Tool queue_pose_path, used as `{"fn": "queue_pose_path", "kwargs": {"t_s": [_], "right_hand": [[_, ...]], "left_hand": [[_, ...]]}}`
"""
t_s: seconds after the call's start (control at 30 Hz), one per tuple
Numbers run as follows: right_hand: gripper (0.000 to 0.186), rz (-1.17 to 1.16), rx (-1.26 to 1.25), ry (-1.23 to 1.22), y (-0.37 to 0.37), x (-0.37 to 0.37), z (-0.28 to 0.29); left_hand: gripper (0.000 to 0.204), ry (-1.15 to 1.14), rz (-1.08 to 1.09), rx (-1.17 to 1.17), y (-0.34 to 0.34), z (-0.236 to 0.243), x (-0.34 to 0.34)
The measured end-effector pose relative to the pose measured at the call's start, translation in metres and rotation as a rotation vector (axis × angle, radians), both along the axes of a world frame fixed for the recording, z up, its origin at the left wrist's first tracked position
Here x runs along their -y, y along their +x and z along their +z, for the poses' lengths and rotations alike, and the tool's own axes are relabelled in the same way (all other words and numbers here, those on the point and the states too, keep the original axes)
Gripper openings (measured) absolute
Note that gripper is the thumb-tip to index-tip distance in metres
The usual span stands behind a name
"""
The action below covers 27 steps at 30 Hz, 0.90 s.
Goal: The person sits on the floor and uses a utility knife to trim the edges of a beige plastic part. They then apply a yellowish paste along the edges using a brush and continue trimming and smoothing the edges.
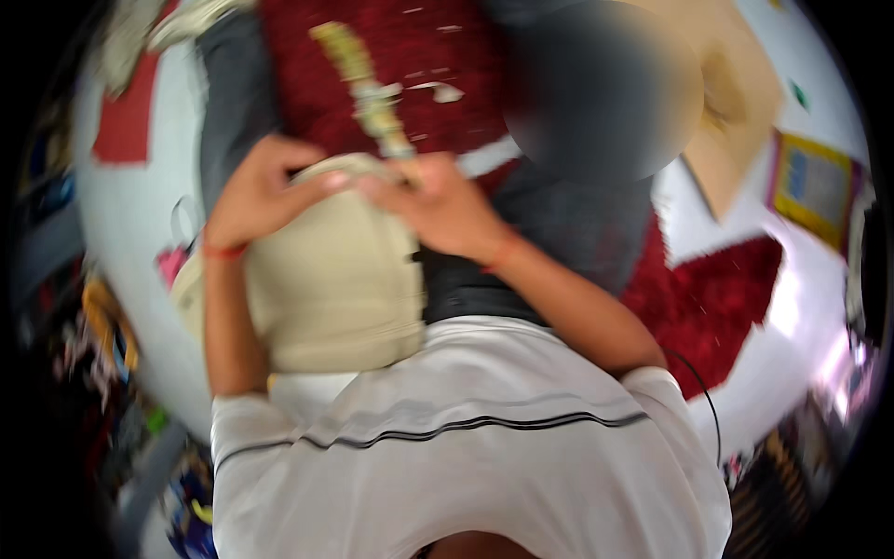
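A beige fabric piece (326,279), shaped like a soft bag or folded cloth with seams, lies over my lap. At its far rounded edge, my left hand (265,191) pinches the rim between thumb and fingers. My right hand (438,200) grips the same edge from the right, its thumb close to the left thumb. Beyond the right hand, a narrow yellow-and-white patterned strip (358,70) stretches across a red rug (438,65); whether the fingers touch it, I cannot tell. Motion blurs the fingertips.
Dark grey trousers (237,84) frame the work on both sides. To the right lie a tan board (740,84), a yellow-bordered packet (810,191) and another part of the red rug (717,298). A black cable (710,396) curves nearby. Assorted clutter (102,345) lines the left.
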State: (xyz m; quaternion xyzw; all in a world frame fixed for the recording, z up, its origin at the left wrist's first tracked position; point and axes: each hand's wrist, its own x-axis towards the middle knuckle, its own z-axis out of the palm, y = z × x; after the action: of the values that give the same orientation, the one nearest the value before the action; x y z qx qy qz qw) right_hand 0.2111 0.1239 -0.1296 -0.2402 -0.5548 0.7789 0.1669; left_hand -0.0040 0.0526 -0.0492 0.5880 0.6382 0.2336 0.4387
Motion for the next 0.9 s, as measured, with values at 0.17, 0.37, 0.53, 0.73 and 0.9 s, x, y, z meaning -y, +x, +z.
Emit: {"fn": "queue_pose_path", "kwargs": {"t_s": [0.17,0.37,0.53,0.73,0.9], "right_hand": [[0.033,0.045,0.011,-0.066,-0.003,0.005,0.004],[0.041,0.042,-0.080,-0.261,0.005,0.007,0.005],[0.040,-0.019,-0.218,0.347,-0.012,0.009,-0.020],[0.032,-0.221,-0.224,0.355,-0.011,0.020,-0.001],[0.035,-0.164,-0.196,0.211,-0.007,0.015,0.014]], "left_hand": [[0.038,-0.183,0.122,0.055,-0.004,0.005,0.015],[0.023,0.080,0.108,0.034,0.006,0.005,0.006],[0.023,-0.001,0.132,-0.092,-0.014,-0.016,0.041],[0.033,-0.155,0.099,-0.214,0.017,0.036,0.012],[0.035,-0.239,0.135,-0.306,0.034,0.061,0.006]]}}
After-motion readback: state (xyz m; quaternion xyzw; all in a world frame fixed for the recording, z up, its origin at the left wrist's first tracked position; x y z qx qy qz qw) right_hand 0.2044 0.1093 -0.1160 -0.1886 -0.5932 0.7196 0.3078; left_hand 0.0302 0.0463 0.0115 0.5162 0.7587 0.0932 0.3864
